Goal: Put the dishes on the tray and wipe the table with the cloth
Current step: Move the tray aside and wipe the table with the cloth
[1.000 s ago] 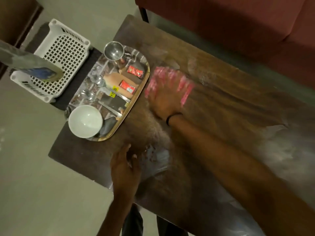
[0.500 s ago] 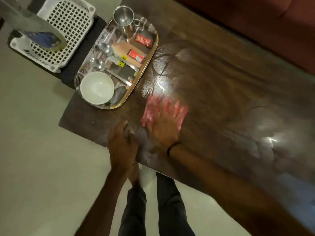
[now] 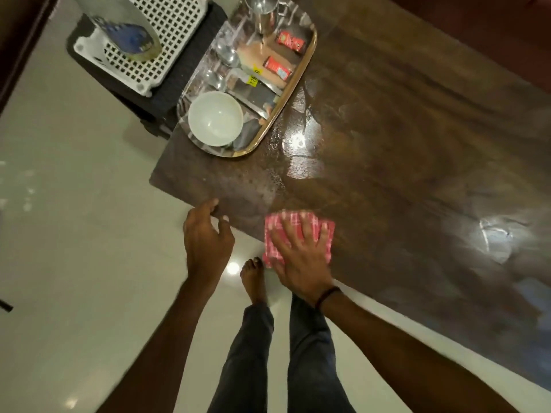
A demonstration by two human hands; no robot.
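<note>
A red-and-white checked cloth [image 3: 323,231] lies at the near edge of the dark wooden table [image 3: 402,150]. My right hand [image 3: 301,254] presses flat on it with fingers spread. My left hand [image 3: 207,234] rests at the table's near edge, left of the cloth, its fingertips touching the rim. At the table's far left stands a shiny tray [image 3: 301,76] with a white bowl [image 3: 216,117], a steel cup [image 3: 264,8], two spoons [image 3: 222,55] and two red packets [image 3: 278,67] on it.
A white perforated basket [image 3: 155,49] sits on a dark stand left of the table, beyond the tray. A maroon sofa [image 3: 477,28] runs along the table's far side. My legs and a bare foot [image 3: 253,281] stand on the pale tiled floor below the table edge.
My right hand has dragged the cloth from the middle of the table, near the tray, back to the near edge. My left hand has slid off the top to the table's rim.
</note>
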